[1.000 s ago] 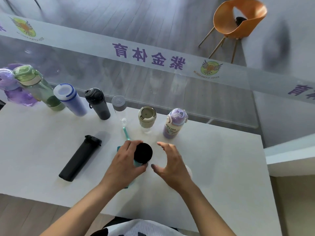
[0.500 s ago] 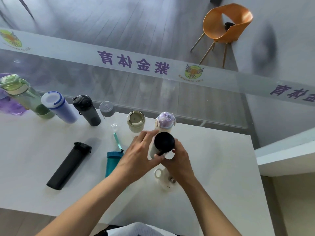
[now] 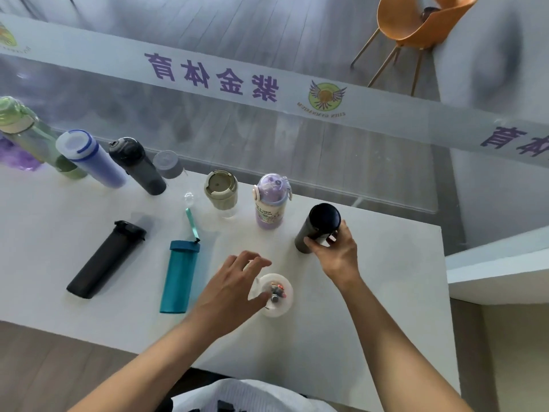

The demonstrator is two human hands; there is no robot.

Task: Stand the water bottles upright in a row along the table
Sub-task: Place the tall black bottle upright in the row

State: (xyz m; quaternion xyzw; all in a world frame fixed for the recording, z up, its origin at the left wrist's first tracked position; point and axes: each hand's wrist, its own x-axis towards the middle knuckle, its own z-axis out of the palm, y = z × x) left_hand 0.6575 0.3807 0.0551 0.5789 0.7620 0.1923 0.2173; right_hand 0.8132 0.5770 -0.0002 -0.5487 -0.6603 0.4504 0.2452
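Several bottles stand upright in a row along the far edge of the white table [image 3: 371,322]: green [image 3: 32,138], blue-lidded [image 3: 89,157], dark grey [image 3: 136,165], clear with grey cap [image 3: 169,165], beige-lidded [image 3: 221,188] and lilac [image 3: 271,200]. My right hand [image 3: 334,254] grips a black bottle [image 3: 319,227] standing at the row's right end. My left hand [image 3: 234,283] hovers open, fingers spread, beside a white bottle [image 3: 276,294] near the front. A black bottle [image 3: 107,258] and a teal bottle [image 3: 179,275] lie flat on the table.
A glass barrier [image 3: 267,129] with a printed white band runs right behind the row. An orange chair [image 3: 416,28] stands on the floor beyond it. A white ledge [image 3: 499,269] lies to the right of the table. A purple bottle [image 3: 15,156] shows at the far left.
The black bottle, held in both hands before, has moved right and now stands past the lilac bottle in my right hand alone. My left hand let go and moved toward the white bottle.
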